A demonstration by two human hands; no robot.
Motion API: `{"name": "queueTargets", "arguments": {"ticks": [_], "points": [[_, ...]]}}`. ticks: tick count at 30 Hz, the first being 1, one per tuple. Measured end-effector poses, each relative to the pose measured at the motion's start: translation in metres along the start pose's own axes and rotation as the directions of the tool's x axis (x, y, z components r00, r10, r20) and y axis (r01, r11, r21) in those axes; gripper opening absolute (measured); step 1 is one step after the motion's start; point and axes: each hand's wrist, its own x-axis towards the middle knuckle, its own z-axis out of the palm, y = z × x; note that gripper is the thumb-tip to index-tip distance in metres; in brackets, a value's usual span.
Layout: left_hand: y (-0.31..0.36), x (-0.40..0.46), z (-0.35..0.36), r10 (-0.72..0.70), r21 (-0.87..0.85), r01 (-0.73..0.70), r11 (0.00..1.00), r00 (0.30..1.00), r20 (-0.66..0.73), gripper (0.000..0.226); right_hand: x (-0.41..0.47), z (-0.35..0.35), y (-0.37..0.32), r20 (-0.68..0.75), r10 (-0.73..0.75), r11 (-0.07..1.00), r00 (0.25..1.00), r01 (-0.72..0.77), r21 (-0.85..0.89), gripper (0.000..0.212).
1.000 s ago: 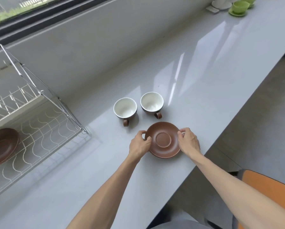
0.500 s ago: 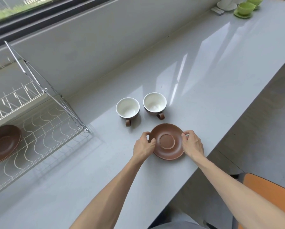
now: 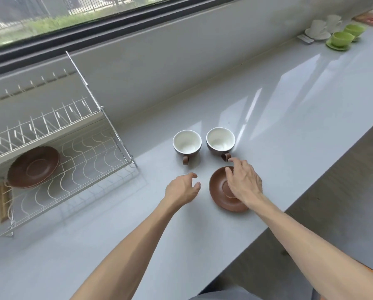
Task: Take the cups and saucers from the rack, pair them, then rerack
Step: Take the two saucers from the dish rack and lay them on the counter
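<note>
**Reaching for the right-hand cup**

Near the worktop's front edge the saucer point(image 3: 219, 192) lies flat, partly under the right hand point(image 3: 244, 184), fingers loose and gripping nothing, tips close to the handle of the right cup point(image 3: 220, 141). The left hand point(image 3: 182, 188) hangs slack beside it. Pinch that handle, lift straight, seat it in the saucer's well. The left cup point(image 3: 187, 144) waits behind; a second saucer point(image 3: 34, 167) sits in the rack point(image 3: 90, 167)

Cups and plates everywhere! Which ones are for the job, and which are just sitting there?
For the job: two brown cups, brown saucer on the counter, brown saucer in the rack, dish rack.

Just sitting there: green cups and white cups, far right.
</note>
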Motion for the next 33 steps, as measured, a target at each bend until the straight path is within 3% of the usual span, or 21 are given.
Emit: {"name": "queueTargets", "arguments": {"ticks": [5, 12, 19, 23, 29, 33], "points": [[-0.051, -0.033, -0.036, 0.048, 0.283, -0.011, 0.959, 0.991, -0.125, 0.047, -0.001, 0.01, -0.071, 0.117, -0.273, 0.958, 0.955, 0.281, -0.061, 0.035], [-0.15, -0.096, -0.081, -0.088, 0.418, 0.256, 0.872, 0.921, -0.38, 0.045, -0.026, 0.048, -0.184, 0.208, -0.627, 0.746, 0.75, 0.656, -0.116, 0.048], [-0.235, -0.157, -0.12, -0.334, 0.207, 0.538, 0.817, 0.735, -0.59, 0.055, -0.048, 0.079, -0.282, 0.235, -0.761, 0.613, 0.604, 0.789, -0.043, 0.056], [-0.269, -0.167, -0.141, -0.45, 0.054, 0.61, 0.79, 0.639, -0.623, 0.06, -0.052, 0.088, -0.324, 0.239, -0.783, 0.591, 0.575, 0.807, -0.005, 0.058], [-0.306, -0.146, -0.163, -0.543, -0.16, 0.579, 0.799, 0.581, -0.606, 0.06, -0.037, 0.11, -0.368, 0.289, -0.763, 0.607, 0.578, 0.794, 0.014, 0.059], [-0.323, -0.12, -0.179, -0.586, -0.351, 0.473, 0.808, 0.59, -0.555, 0.059, -0.02, 0.131, -0.392, 0.297, -0.73, 0.652, 0.616, 0.757, 0.034, 0.057]]}}
